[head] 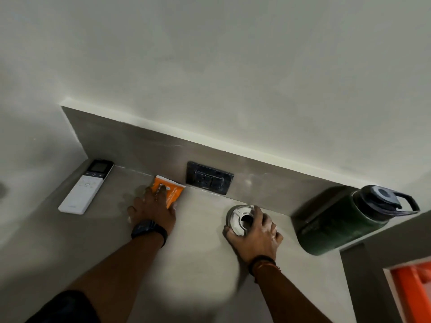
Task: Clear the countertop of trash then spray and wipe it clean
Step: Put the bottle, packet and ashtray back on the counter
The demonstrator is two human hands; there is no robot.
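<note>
An orange wipes packet (168, 191), likely light, soft and crinkly, is being pressed flat against the grey desk (200, 264) by the spread left hand (152, 209), while a shiny, probably slippery metal lid (240, 220) is being clasped at its rim by the right hand (255, 236).

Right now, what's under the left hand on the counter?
The left hand lies flat on an orange packet on the countertop. The packet's far end shows; the part beneath the fingers is hidden.
</note>
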